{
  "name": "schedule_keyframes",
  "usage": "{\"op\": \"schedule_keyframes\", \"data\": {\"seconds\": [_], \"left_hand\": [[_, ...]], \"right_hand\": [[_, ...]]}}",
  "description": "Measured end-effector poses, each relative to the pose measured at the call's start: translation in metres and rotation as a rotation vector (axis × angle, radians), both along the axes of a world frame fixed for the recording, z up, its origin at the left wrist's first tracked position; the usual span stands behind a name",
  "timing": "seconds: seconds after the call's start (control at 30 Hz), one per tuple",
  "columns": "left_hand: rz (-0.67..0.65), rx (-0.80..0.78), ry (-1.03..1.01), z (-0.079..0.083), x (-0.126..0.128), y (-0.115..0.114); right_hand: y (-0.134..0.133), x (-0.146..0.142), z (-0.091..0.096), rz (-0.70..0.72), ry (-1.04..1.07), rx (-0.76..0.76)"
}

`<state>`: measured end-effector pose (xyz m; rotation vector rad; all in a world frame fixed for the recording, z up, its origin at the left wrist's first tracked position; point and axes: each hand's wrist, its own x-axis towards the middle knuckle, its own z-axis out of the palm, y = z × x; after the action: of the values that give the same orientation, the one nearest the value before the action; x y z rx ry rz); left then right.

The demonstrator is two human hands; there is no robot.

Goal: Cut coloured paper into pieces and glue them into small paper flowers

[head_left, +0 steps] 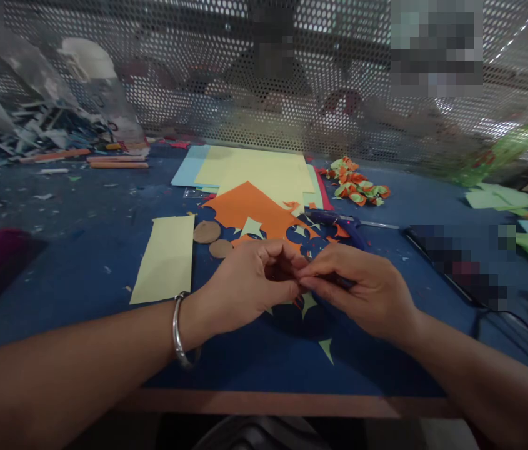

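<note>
Above the blue tabletop my left hand (249,281) and my right hand (362,287) meet at the fingertips. Both are closed in a pinch, and whatever sits between them is too small or hidden to name. Just beyond them lies an orange paper sheet (254,206) with curved cut-outs along its edge. Pale green paper scraps (308,304) are scattered beneath and around my hands. Two round brown discs (207,232) rest left of the orange sheet, beside a pale yellow paper strip (165,259). A blue glue gun (338,222) lies behind my right hand.
Yellow and blue sheets (259,165) are stacked at the back. Orange and green paper curls (355,181) are piled right of them. A phone-like dark device (451,269) with a cable lies right. A clear bottle (114,100) stands back left against a perforated metal screen (189,69).
</note>
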<state>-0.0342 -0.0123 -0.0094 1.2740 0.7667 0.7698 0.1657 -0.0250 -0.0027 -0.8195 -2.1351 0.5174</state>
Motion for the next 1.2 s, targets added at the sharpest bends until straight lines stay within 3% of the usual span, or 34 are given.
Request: {"op": "schedule_keyframes", "data": {"seconds": [0.37, 0.73, 0.83, 1.07, 1.2], "left_hand": [[-0.039, -0.227, -0.049, 0.0027, 0.0008, 0.0004], [-0.007, -0.296, -0.047, 0.0013, -0.0011, 0.0015], [-0.005, -0.247, -0.026, 0.001, -0.0014, 0.0015], [0.087, 0.075, 0.028, -0.0021, -0.0039, 0.0015], [0.082, 0.122, 0.039, -0.0024, -0.005, -0.0008]], "right_hand": [[0.0031, -0.0007, -0.0028, 0.038, -0.011, 0.009], [0.0003, -0.0009, -0.0005, 0.034, 0.01, 0.082], [-0.0012, -0.0011, 0.0007, -0.01, 0.016, 0.087], [-0.0039, 0.0057, 0.0045, -0.316, 0.036, -0.043], [-0.0006, 0.0068, 0.0056, -0.288, 0.031, -0.179]]}}
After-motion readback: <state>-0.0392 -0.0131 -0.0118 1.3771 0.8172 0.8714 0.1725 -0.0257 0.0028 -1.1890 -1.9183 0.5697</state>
